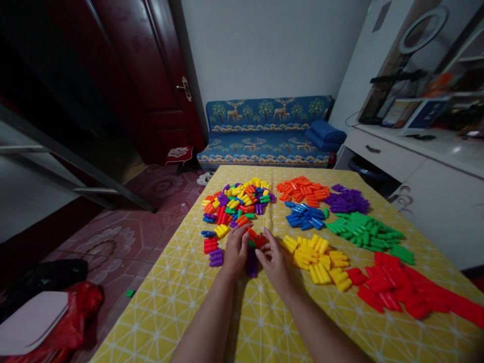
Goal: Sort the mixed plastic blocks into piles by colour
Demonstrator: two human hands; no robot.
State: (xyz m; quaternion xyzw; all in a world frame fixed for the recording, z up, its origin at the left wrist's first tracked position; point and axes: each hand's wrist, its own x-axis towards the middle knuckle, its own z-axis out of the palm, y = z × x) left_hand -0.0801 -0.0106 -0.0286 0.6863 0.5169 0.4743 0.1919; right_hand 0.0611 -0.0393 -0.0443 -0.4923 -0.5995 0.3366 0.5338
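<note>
- Nearest the lens: left forearm (pixel 212 312) and right forearm (pixel 317 322), over bare yellow cloth on the surface (pixel 189 312).
- Work spot: red piece (pixel 259 239) between the hands, a bit of green (pixel 250 244) beside it, purple block (pixel 252 264) just nearer the camera.
- Risk: mixed pile (pixel 238 201) spreads close to the surface's left edge; a sideways knock from the left hand (pixel 236 249) could tip pieces off. One green block (pixel 129 293) is on the floor.
- Risk: colours mixing on the right. Yellow pile (pixel 319 254) meets red pile (pixel 393 282), so a wide swing of the right hand (pixel 274 257) could drag one into the other.
- Same with blue pile (pixel 304 217), close to green pile (pixel 365 231); a small green bit (pixel 325 213) lies at its edge.
- Pose: forearms come up from the bottom and converge. Left hand turned inward, back toward camera. Right hand angled left, fingers bent and a little apart.
- Grip: fingertips of both hands at the red piece. Area's dim and partly covered, so can't tell whether either hand is really pinching it or just touching.
</note>
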